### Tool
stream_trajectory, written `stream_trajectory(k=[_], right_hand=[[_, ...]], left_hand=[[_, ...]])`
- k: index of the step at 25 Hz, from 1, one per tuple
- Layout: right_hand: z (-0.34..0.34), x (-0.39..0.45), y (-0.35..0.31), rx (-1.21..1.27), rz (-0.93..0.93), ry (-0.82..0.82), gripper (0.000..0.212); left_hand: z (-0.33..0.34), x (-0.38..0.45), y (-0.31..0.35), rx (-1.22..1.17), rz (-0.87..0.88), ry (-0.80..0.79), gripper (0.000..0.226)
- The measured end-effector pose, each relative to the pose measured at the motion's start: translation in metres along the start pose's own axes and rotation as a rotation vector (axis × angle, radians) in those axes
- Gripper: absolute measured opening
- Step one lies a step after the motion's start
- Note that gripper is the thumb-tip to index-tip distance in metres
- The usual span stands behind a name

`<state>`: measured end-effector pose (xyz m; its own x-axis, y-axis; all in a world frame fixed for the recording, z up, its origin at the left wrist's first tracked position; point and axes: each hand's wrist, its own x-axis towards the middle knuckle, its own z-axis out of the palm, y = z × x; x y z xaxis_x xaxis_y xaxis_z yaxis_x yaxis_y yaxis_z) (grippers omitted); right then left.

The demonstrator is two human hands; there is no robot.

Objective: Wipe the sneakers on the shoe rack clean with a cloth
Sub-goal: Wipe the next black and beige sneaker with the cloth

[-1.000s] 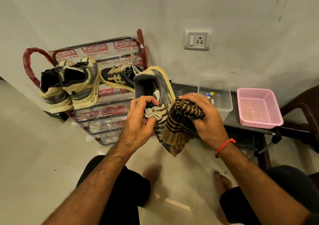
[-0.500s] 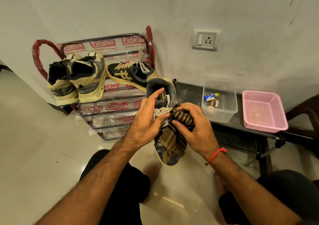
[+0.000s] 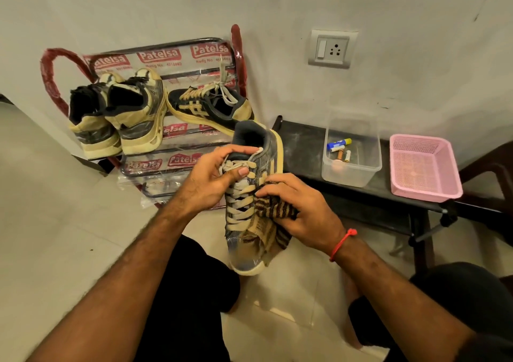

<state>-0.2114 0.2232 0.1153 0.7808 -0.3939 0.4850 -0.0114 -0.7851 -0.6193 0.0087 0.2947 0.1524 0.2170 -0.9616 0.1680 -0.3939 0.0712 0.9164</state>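
Observation:
A dark sneaker with cream laces and yellow sole [image 3: 247,250] is held in front of me, toe pointing down toward me. My left hand [image 3: 211,178] grips it at the tongue and upper laces. My right hand [image 3: 302,211] holds a brown striped cloth [image 3: 273,209] against the sneaker's right side. On the shoe rack [image 3: 155,50] behind, wrapped in printed plastic, sit the matching sneaker [image 3: 208,109] and a pair of bulkier cream and grey sneakers [image 3: 122,117].
A low black bench [image 3: 302,145] to the right carries a clear plastic box [image 3: 351,153] with batteries and a pink mesh basket [image 3: 422,167]. A wall socket [image 3: 331,49] is above it. My knees in black shorts frame the tiled floor below.
The sneaker has turned so its laces face up. My right hand with the cloth has slid from the top of the shoe to its right side. The view has shifted slightly.

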Motion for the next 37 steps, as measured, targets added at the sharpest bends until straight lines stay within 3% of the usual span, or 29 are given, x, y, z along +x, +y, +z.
stream_trajectory(k=[3,5,7,9,11,13,16,18,21,24,28,31,35,37], right_hand=[[-0.018,0.018,0.010,-0.038,0.098,0.204,0.046],[-0.028,0.022,0.015,-0.057,0.199,0.321,0.043],[-0.016,0.014,0.008,-0.042,0.113,0.204,0.040],[0.005,0.001,-0.009,-0.075,-0.095,-0.004,0.042],[0.002,0.003,-0.009,-0.147,-0.208,-0.047,0.039],[-0.014,0.015,0.002,-0.195,-0.129,0.108,0.036],[-0.040,0.026,0.019,-0.199,0.159,0.402,0.037],[-0.042,0.023,0.021,-0.145,0.259,0.437,0.043],[-0.040,0.015,0.010,0.051,0.354,0.278,0.055],[-0.042,0.010,0.017,-0.017,0.380,0.030,0.057],[-0.036,0.009,0.021,0.018,0.410,0.123,0.034],[-0.029,0.005,0.010,-0.013,0.271,0.027,0.036],[-0.026,0.005,-0.005,-0.053,-0.018,-0.371,0.044],[-0.025,0.006,-0.002,-0.098,-0.035,-0.353,0.044]], left_hand=[[0.005,-0.001,0.002,-0.098,-0.021,-0.172,0.036],[0.012,-0.001,0.004,-0.163,-0.029,-0.177,0.035],[0.013,0.001,0.003,-0.157,-0.019,-0.120,0.035],[0.011,0.001,0.001,-0.131,-0.006,-0.116,0.034],[0.011,0.003,0.003,-0.157,-0.011,-0.159,0.032],[0.011,0.003,0.006,-0.219,-0.035,-0.164,0.033],[0.021,-0.002,0.007,-0.219,-0.003,-0.245,0.032],[0.028,-0.004,0.006,-0.217,-0.017,-0.256,0.032],[0.028,-0.002,0.005,-0.257,-0.055,-0.201,0.033],[0.024,-0.002,0.001,-0.330,-0.077,-0.146,0.035],[0.026,0.000,0.000,-0.330,-0.084,-0.069,0.032],[0.016,0.003,-0.009,-0.293,-0.087,0.036,0.030],[0.013,0.000,-0.011,-0.265,-0.094,0.002,0.028],[0.016,0.002,-0.005,-0.304,-0.106,-0.061,0.029]])
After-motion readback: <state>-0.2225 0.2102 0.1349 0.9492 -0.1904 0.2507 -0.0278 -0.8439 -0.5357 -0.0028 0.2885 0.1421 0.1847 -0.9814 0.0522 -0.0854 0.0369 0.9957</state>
